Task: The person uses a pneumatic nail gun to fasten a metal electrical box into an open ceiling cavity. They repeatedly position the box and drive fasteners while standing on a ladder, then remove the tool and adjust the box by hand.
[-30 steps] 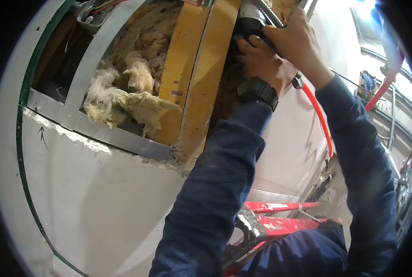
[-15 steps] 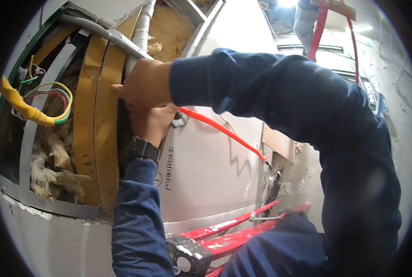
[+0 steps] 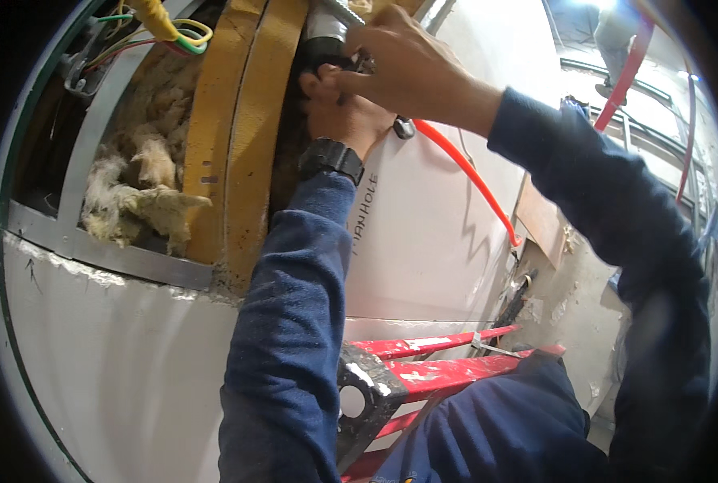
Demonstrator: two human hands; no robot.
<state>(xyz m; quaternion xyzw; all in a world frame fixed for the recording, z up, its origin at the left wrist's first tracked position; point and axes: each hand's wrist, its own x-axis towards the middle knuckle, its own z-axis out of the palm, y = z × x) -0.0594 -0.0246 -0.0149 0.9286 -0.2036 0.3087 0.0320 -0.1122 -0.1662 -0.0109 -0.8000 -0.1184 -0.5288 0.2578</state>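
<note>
Inside the wall opening, my left hand (image 3: pixel 343 113), a black watch on its wrist, has its fingers curled on a black wrap (image 3: pixel 322 52) around a silver pipe (image 3: pixel 323 20). My right hand (image 3: pixel 411 68) is bent over it from the right, fingers closed at the pipe beside a ridged flexible conduit (image 3: pixel 343 10); what exactly they grip is hidden. A red hose (image 3: pixel 463 165) runs down rightward from a small metal fitting (image 3: pixel 404 127) just right of my left hand.
Yellow beams (image 3: pixel 254 145), insulation (image 3: pixel 141 201), metal framing (image 3: pixel 133 253) and coloured wires (image 3: pixel 190 36) are at left. A lettered white panel (image 3: pixel 411 241) is at right, a red ladder (image 3: pixel 415 378) below me. Another person's leg (image 3: pixel 612 48) shows high at upper right.
My view has swung about. My right hand's fingers have shifted over my left hand, around the pipe; my left hand stays at the same spot in the opening.
</note>
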